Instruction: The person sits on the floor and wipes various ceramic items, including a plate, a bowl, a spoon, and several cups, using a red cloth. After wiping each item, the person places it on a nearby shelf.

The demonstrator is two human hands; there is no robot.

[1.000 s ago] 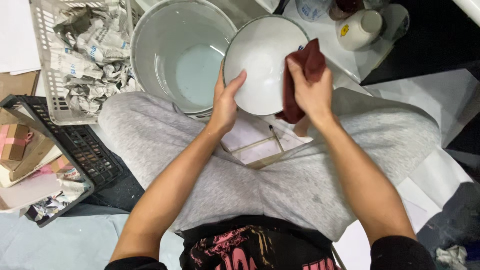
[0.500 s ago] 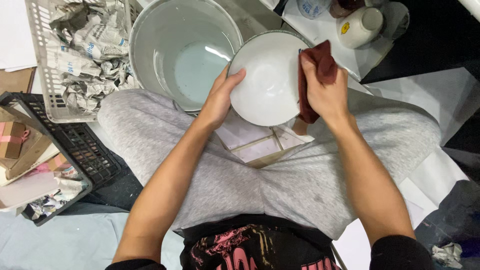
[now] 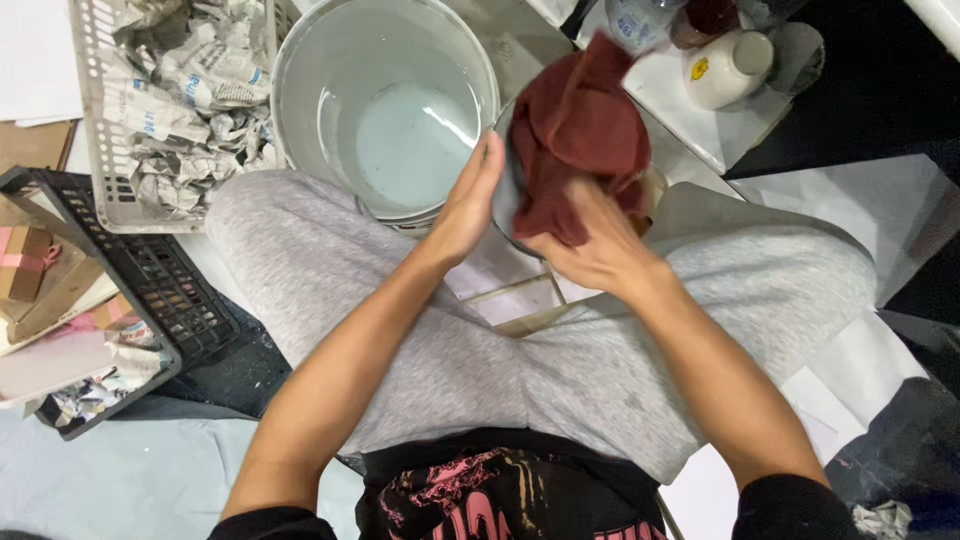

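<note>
Matt red cloth [image 3: 580, 130], glossy plastic bucket [image 3: 300, 70]

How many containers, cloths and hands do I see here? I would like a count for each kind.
Baskets: 2, a white basket and a black basket
Buckets: 1, a white bucket
Cloths: 1, a dark red cloth
Hands: 2, left hand, right hand
Total: 6

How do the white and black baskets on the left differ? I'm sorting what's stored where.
The white basket is pale and holds crumpled paper; the black basket is dark and holds flat cardboard and a pink-ribboned box. The white basket lies farther from the person, beside the bucket; the black basket lies nearer. Both have openwork walls.
</note>
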